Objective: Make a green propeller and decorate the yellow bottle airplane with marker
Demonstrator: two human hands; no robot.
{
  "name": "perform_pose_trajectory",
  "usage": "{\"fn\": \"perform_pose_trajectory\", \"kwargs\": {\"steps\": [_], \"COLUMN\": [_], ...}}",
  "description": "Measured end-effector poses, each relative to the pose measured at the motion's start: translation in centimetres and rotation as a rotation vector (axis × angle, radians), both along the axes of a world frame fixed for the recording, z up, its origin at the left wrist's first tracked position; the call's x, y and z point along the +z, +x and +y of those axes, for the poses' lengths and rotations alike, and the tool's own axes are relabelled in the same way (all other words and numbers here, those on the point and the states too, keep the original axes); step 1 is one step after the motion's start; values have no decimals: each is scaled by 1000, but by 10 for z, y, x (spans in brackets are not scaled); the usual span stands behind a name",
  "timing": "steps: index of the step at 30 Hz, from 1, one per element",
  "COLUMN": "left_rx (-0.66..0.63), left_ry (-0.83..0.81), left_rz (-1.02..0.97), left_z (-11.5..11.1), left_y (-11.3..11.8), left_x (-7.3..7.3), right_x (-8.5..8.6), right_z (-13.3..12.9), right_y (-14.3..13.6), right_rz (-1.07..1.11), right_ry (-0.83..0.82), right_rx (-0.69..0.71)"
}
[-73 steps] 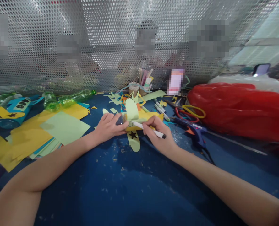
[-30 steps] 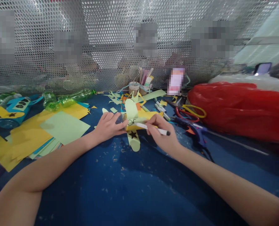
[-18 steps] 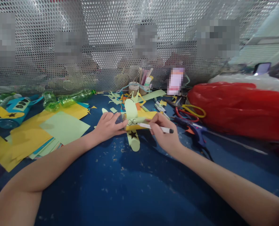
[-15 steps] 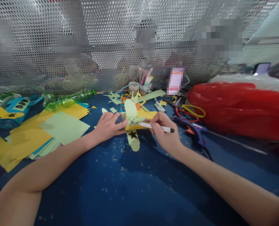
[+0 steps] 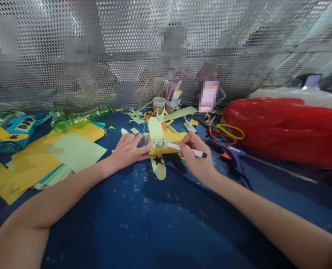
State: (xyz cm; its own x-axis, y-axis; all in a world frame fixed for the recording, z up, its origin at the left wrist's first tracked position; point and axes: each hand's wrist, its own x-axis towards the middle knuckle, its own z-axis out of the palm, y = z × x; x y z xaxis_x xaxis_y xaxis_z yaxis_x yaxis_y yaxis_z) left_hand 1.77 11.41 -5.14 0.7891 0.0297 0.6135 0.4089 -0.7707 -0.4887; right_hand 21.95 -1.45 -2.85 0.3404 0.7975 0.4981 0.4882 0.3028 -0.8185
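Note:
A toy plane point(image 5: 168, 150) made of yellow and pale green paper, apparently around a clear bottle, lies in the middle of the blue table point(image 5: 132, 224). Its near wing carries a black star, and round window outlines are drawn in black on the pale green patch on top. My left hand point(image 5: 130, 149) grips the bottle end of the plane with thumb and fingers. In my right hand point(image 5: 195, 155) is a white marker point(image 5: 192, 151) with a black end, its tip beside the drawn outlines. My right fingers partly cover the plane's right end.
Paper sheets point(image 5: 77, 151) and green plastic bottles point(image 5: 91, 114) lie left, near a blue paper plane point(image 5: 20, 129). Paper scraps and cups of sticks stand behind. On the right are scissors point(image 5: 224, 136), a glue gun point(image 5: 234, 155) and a red plastic bag point(image 5: 280, 130). Perforated metal closes the back.
The second round outline now looks fuller and more closed. The marker tip has shifted slightly upward, and my right hand has moved very little. My left hand stays in place.

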Motion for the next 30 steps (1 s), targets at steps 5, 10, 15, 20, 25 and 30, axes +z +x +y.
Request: {"fn": "perform_pose_trajectory", "kwargs": {"steps": [5,10,15,20,25,30], "left_rx": [-8,2,3,0,5,-2], "left_ry": [20,-2,-33,-49,-67,-70], "left_rz": [-5,9,10,4,-3,-5], "left_z": [0,0,1,2,2,3], "left_y": [1,0,0,0,0,0], "left_x": [1,0,-1,-2,-2,-2], "right_x": [-3,-5,1,5,0,-1], "right_z": [2,3,0,-3,2,6], "right_y": [2,4,2,4,8,10], "right_rz": [-11,-24,40,34,-88,-103], "right_ry": [-8,-35,5,27,-14,2], "right_rx": [9,42,29,34,-88,-114]}}
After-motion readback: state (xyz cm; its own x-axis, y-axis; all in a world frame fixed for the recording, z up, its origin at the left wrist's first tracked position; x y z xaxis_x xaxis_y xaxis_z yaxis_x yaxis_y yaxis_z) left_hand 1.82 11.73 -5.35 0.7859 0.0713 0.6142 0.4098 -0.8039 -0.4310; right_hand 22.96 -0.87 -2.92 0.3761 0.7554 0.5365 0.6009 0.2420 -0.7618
